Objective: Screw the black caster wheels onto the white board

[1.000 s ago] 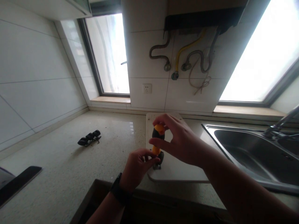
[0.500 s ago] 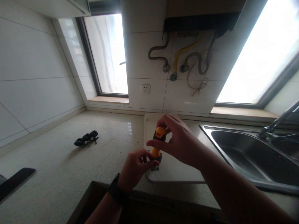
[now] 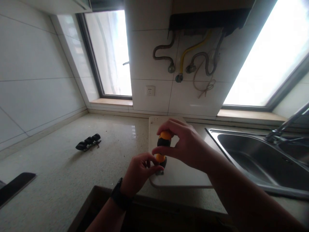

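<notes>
An orange-and-black screwdriver (image 3: 164, 142) stands roughly upright over the white board (image 3: 185, 177). The fingers and thumb of my right hand (image 3: 184, 145) are wrapped round its handle. Beside the lower end, thumb and fingertips of my left hand (image 3: 142, 170) pinch a small dark part (image 3: 163, 162) with a metal piece (image 3: 159, 173) beneath it. What kind of part this is I cannot tell. The screwdriver's tip is hidden. A black watch (image 3: 120, 196) sits on my left wrist.
On the speckled counter (image 3: 58, 180) lies a black part with several rounded lobes (image 3: 88, 141). A dark flat object (image 3: 18, 187) rests at the left edge. To the right is a steel sink (image 3: 248, 161) with a faucet (image 3: 275, 135). An open dark gap (image 3: 154, 216) runs along the front.
The screwdriver's handle has turned: the hole in its orange end no longer shows, and my right fingers have shifted over the top. My left hand keeps its pinch. The view has shifted slightly.
</notes>
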Tool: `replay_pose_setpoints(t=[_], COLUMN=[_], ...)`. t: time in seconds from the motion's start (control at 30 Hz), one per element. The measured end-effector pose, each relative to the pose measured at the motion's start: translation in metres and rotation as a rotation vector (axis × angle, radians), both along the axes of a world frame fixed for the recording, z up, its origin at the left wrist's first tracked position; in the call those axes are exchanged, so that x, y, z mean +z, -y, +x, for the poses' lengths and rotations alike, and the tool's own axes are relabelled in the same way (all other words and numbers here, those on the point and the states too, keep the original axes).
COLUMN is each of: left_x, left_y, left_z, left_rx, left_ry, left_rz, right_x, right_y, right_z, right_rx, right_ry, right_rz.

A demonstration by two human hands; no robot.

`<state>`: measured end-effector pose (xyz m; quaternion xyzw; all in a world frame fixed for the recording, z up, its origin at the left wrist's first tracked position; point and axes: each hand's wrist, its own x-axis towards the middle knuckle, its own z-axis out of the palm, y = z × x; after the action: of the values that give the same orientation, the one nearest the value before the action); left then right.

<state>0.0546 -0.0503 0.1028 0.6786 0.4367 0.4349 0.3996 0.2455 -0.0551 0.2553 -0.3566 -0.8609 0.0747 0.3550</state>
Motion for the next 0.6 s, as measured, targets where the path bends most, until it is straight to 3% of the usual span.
replay_pose_setpoints(t=[0.07,0.2,0.27,0.4,0.6], left_x=[0.0,0.007,0.011,0.013,0.001], left_y=[0.0,0.0,0.0,-0.001,-0.001], left_z=[0.0,-0.004,-0.006,-0.008,-0.002], left_rx=[-0.009,-0.078,-0.114,-0.145,-0.035], left_ry=[-0.009,-0.028,-0.041,-0.067,-0.059], left_rz=[0.018,0.033,0.036,0.048,0.066], right_x=[0.0,-0.001,-0.001,-0.001,-0.004], right_y=[0.002,-0.001,-0.004,-0.006,0.001], right_z=[0.001,0.01,0.012,0.008,-0.005], right_rx=[0.044,0.328,0.386,0.264,-0.134], right_ry=[0.03,-0.042,-0.092,-0.139,-0.149], right_rz=[-0.049,-0.294,-0.357,-0.349,-0.089])
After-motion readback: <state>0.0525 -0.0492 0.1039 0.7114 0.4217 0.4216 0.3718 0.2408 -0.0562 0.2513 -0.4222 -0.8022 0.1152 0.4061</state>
